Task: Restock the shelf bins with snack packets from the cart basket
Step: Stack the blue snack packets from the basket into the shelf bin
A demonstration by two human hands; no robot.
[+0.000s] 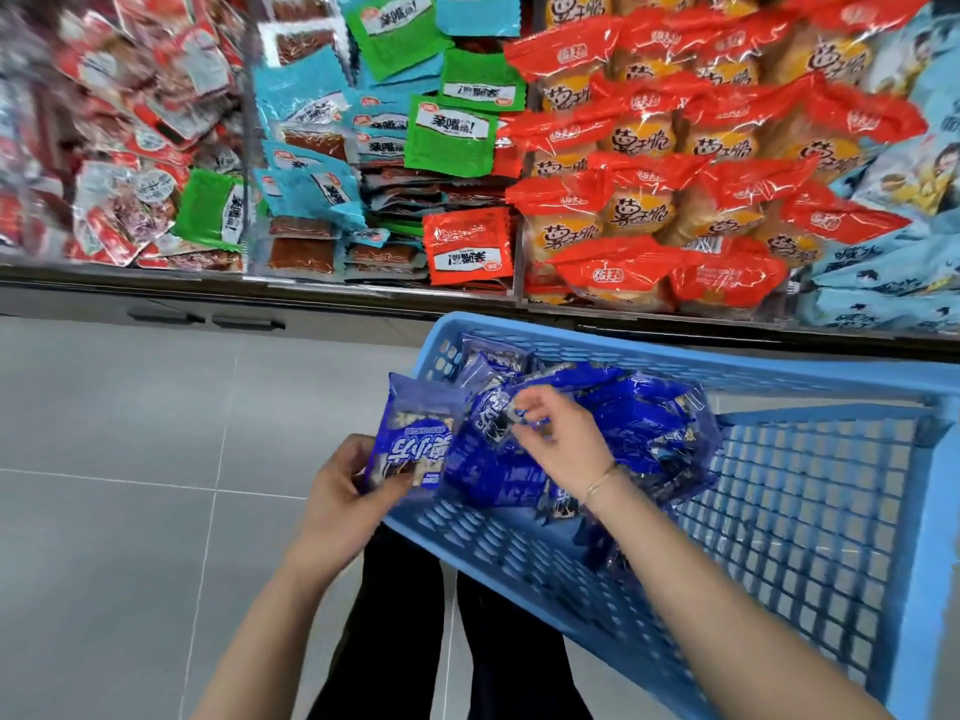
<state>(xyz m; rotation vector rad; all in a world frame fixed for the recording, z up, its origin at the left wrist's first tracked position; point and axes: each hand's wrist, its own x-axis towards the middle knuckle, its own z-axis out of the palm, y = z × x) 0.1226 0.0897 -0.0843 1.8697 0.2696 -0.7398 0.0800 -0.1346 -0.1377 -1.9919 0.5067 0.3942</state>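
Blue snack packets (pixel 639 423) lie heaped at the left end of the cart basket (pixel 779 376), the right hand (pixel 558 444) pinching the top packet (pixel 491 407) there, the left hand (pixel 337 491) gripping an upright packet (pixel 410 439) over the basket's left rim, shelf bins (pixel 249 200) beyond its far rim.

I see dark blue snack packets (pixel 639 423) heaped in the far left corner of the light blue, lattice-walled cart basket (pixel 675 350). One blue packet (pixel 410 444) stands nearly upright over the basket's left edge, gripped by the left hand (pixel 337 491). The right hand (pixel 561 439) pinches the top packet (pixel 493 413) of the heap. Beyond the basket's far edge, the shelf bins (pixel 379 288) are brimming.
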